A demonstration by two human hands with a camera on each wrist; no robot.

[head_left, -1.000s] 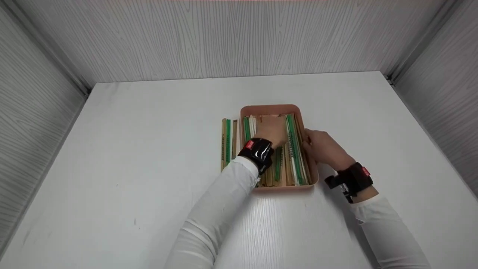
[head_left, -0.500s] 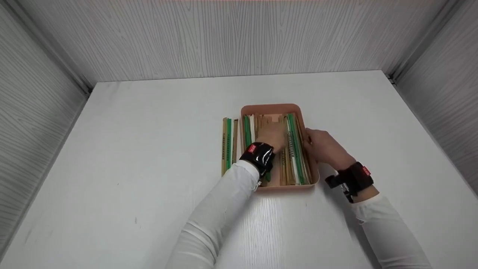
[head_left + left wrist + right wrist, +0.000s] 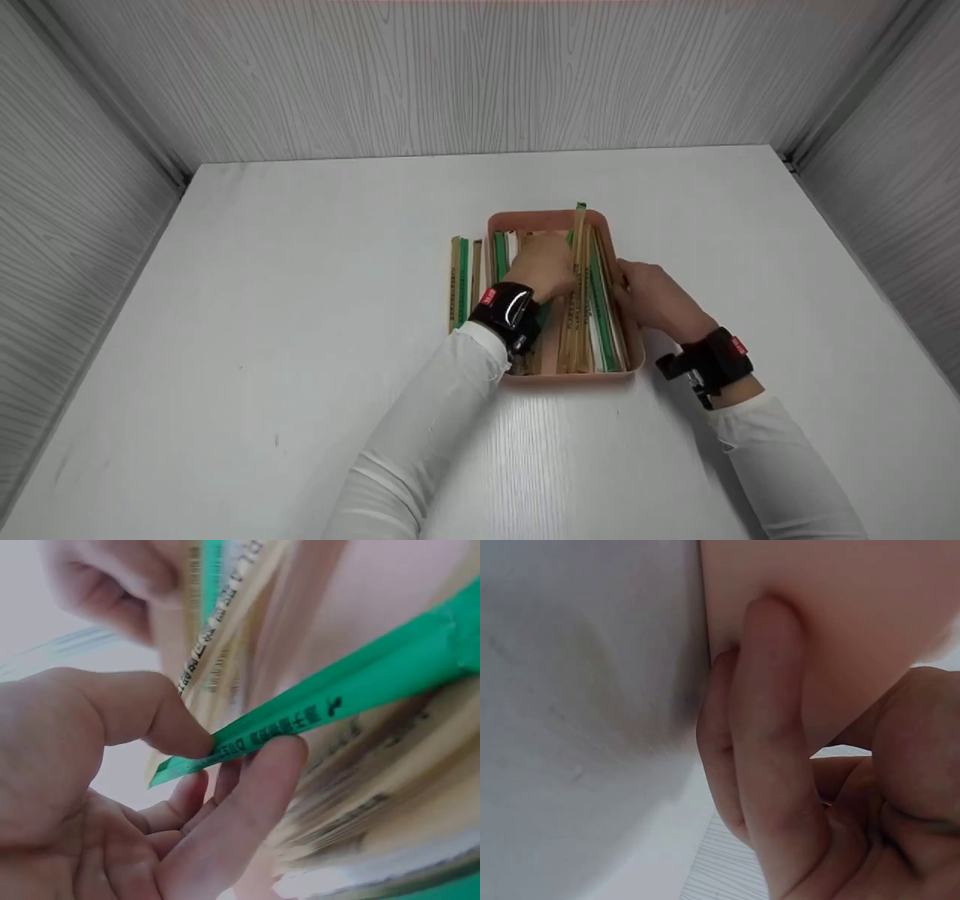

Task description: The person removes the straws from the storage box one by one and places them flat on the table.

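A pinkish-brown tray [image 3: 531, 220] lies on the white table, filled with long, thin paper-wrapped straws in brown, green and white. My left hand [image 3: 541, 264] is inside the tray, over its middle. In the left wrist view its thumb and fingers pinch a green wrapped straw [image 3: 322, 711] near one end. Beside it, a brown wrapped straw [image 3: 579, 255] lies over the others, its far end reaching past the tray's back rim. My right hand [image 3: 654, 298] grips the tray's right side, two fingers [image 3: 769, 712] pressed flat to the outer wall.
Several more wrapped straws [image 3: 459, 277] lie on the table just left of the tray, partly behind the left forearm. Pale wood-grain panels [image 3: 480, 82] enclose the table [image 3: 300, 285] at the back and sides.
A brown wrapped straw now juts past the back rim. The straws in the tray have shifted, baring a strip of its floor near the front. My right hand has stayed on the tray's side.
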